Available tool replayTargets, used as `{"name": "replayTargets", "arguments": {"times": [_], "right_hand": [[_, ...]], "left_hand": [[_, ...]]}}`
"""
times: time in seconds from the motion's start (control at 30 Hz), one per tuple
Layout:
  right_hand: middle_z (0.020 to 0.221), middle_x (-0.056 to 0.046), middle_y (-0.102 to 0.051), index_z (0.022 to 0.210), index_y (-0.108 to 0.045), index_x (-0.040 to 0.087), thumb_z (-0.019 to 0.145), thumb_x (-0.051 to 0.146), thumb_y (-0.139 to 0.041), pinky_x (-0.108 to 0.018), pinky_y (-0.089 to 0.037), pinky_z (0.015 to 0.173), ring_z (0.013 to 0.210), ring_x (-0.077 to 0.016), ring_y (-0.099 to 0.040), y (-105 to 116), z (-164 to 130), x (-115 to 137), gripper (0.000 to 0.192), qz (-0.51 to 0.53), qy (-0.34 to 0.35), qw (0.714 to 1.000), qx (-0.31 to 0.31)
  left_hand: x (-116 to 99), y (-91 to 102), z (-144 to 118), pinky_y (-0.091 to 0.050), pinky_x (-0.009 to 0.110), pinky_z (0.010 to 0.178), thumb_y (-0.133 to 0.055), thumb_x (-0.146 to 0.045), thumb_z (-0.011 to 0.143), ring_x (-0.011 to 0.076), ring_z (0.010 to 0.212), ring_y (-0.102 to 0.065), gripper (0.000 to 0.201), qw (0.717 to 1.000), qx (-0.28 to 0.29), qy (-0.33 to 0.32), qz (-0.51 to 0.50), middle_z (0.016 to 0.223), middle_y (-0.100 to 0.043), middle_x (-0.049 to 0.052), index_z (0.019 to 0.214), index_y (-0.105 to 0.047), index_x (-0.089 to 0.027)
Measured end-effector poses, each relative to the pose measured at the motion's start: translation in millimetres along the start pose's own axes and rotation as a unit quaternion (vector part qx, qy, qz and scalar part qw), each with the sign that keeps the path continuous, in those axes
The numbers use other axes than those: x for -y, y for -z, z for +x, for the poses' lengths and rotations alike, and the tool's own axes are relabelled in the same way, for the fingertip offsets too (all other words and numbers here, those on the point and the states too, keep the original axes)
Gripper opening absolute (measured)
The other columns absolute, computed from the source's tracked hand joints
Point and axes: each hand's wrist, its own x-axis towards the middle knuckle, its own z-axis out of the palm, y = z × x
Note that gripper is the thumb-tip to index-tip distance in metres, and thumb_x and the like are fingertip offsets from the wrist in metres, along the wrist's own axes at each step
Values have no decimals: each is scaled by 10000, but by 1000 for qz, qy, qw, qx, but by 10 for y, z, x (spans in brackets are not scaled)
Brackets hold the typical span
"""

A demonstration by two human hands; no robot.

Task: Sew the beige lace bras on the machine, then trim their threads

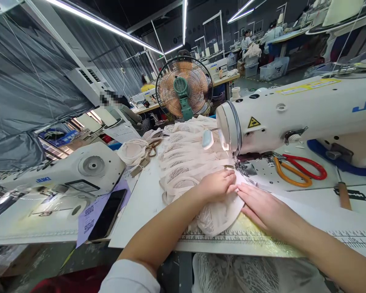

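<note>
A beige lace bra [212, 219] lies on the sewing table, one part of it running up to the presser foot [239, 165] of the white sewing machine [262, 114]. My left hand [218, 185] is closed on the bra just left of the needle, fingers curled over the cloth. Stretched out and lying flat, the fingers of my right hand [262, 207] touch the cloth's right edge in front of the foot. Both hands' fingertips nearly meet. Behind my left hand, a row of similar beige bras [178, 154] spreads back over the table.
Red-and-orange-handled scissors [299, 169], a wooden-handled tool [344, 195] and a black blade [356, 194] lie right of the needle. A phone [108, 213] rests on purple paper at left, beside a second machine [85, 167]. A fan [183, 87] stands behind; more lace pieces hang below the ruler edge.
</note>
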Motion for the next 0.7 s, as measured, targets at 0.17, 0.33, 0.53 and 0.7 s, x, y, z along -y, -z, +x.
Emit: {"name": "replayTargets", "arguments": {"times": [0.17, 0.33, 0.53, 0.7], "right_hand": [[1195, -151, -625, 1196, -567, 95, 884, 228, -408, -454, -464, 963, 1153, -269, -543, 30, 18, -17, 374, 3, 2, 1000, -8], [1203, -151, -620, 1183, -568, 90, 897, 232, -387, -437, -475, 957, 1144, -261, -552, 45, 15, -16, 367, 0, -6, 1000, -6], [1146, -150, -653, 1097, -617, 86, 907, 223, -365, -445, -501, 922, 1088, -268, -590, 70, 25, -5, 344, 0, -6, 1000, -6], [1123, -135, -667, 1071, -630, 94, 910, 225, -360, -445, -505, 919, 1072, -264, -599, 81, 31, -5, 340, 9, -8, 1000, -6]], "left_hand": [[40, -14, 43, -408, 337, 1013, -383, -366, 929, 215, 1249, -450, 408, 1000, -7, -3, 10, 1364, -480, 118, 1247, -497, -139], [50, 1, 84, -400, 336, 1014, -367, -365, 932, 233, 1241, -453, 435, 1000, 9, -2, 22, 1377, -462, 123, 1261, -480, -104], [69, 11, 96, -412, 335, 999, -382, -374, 926, 232, 1231, -461, 431, 1000, 12, -10, 26, 1372, -468, 116, 1262, -481, -124], [66, 27, 89, -421, 348, 992, -378, -371, 928, 242, 1224, -466, 443, 999, 16, -17, 27, 1371, -468, 123, 1263, -477, -100]]}}
